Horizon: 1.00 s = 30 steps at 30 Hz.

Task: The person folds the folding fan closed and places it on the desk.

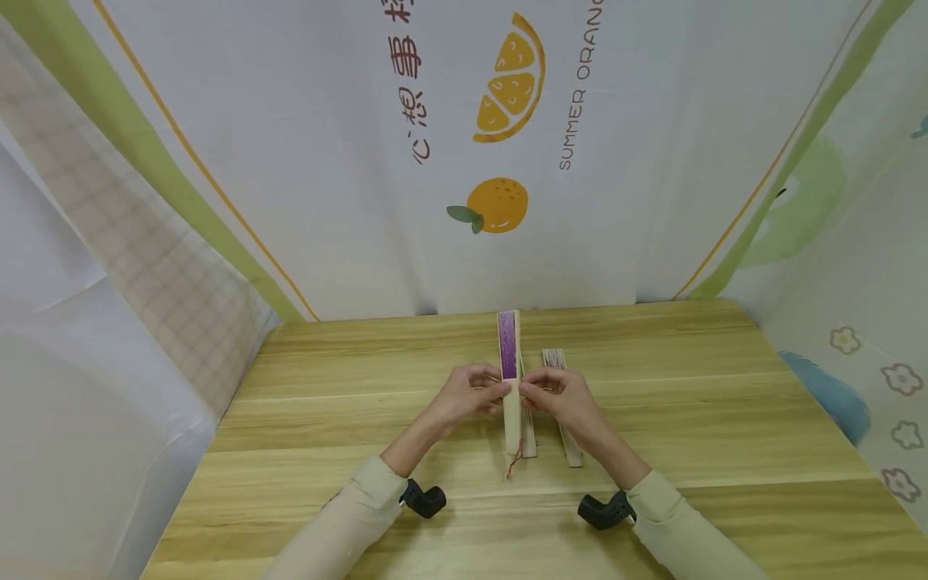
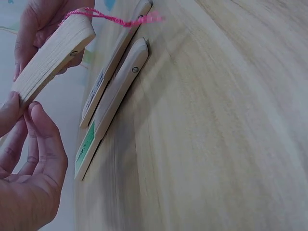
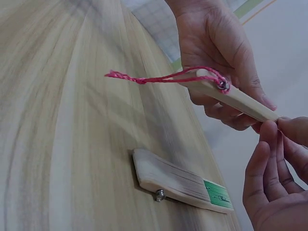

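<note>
A closed folding fan (image 1: 510, 346) with a purple band and bare wooden ribs is held above the table, its pivot end towards the person. My left hand (image 1: 471, 395) pinches its left side between thumb and fingers, while my right hand (image 1: 561, 395) pinches the opposite side. From the pivot end dangles a pinkish-red cord (image 3: 159, 79). Below lies a second closed fan (image 3: 173, 175) with a green band, partly hidden in the head view. Beside that one is a third closed fan (image 1: 571, 447) with a grey-patterned band, partly covered by the right hand.
The wood-grain table (image 1: 348, 451) reaches back to a white curtain (image 1: 333, 201) printed with oranges and lettering. More patterned cloth hangs at both sides. Each wrist wears a black camera mount (image 1: 424, 499).
</note>
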Each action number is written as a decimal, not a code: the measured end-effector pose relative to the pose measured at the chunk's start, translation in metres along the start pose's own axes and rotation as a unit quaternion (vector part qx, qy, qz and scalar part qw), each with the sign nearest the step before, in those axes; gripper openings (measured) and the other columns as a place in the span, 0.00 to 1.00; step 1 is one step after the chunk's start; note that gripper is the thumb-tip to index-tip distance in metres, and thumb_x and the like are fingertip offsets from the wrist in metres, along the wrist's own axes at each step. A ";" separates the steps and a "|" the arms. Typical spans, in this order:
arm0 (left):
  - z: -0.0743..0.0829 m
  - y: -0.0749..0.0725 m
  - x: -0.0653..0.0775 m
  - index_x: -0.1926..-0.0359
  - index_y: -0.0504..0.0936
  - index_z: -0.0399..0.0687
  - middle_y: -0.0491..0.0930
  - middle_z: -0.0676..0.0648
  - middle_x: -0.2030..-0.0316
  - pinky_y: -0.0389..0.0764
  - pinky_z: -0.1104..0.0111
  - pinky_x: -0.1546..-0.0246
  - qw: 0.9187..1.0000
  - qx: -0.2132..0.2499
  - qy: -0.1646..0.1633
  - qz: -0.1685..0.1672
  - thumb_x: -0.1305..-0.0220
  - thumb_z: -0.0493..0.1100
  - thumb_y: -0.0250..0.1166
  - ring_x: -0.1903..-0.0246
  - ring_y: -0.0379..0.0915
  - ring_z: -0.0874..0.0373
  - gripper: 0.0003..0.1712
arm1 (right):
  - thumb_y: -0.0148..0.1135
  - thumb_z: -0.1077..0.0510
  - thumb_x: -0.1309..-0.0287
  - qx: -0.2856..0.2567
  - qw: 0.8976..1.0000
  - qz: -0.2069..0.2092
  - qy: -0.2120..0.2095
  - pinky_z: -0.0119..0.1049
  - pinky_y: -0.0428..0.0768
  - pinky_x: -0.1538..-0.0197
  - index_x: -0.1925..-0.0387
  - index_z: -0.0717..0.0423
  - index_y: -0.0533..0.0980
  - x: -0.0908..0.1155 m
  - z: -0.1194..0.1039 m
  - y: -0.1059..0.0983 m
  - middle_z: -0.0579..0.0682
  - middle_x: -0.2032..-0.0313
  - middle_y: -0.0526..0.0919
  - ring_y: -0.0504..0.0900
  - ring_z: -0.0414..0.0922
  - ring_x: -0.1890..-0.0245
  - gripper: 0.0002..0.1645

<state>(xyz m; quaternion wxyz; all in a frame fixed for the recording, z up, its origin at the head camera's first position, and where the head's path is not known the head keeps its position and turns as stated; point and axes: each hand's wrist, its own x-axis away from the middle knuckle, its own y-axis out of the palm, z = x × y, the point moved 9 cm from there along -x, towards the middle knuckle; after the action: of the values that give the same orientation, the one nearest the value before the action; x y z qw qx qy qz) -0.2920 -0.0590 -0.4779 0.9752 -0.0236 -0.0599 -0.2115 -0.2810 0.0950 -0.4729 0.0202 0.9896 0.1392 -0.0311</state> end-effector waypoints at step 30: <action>-0.021 -0.045 0.053 0.51 0.77 0.28 0.84 0.41 0.64 0.83 0.65 0.68 0.998 -0.047 -0.027 0.036 0.32 0.31 0.67 0.66 0.83 0.50 0.13 | 0.69 0.67 0.38 0.089 0.995 -0.045 0.028 0.41 0.85 0.70 0.61 0.70 0.80 -0.007 0.028 0.067 0.59 0.71 0.85 0.85 0.54 0.74 0.08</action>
<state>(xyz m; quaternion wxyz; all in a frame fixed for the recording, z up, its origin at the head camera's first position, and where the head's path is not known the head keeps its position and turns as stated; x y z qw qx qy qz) -0.2602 -0.1231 -0.4914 0.9781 -0.0776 -0.0752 -0.1781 -0.2704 0.0270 -0.4978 -0.0736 0.9806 0.1810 -0.0168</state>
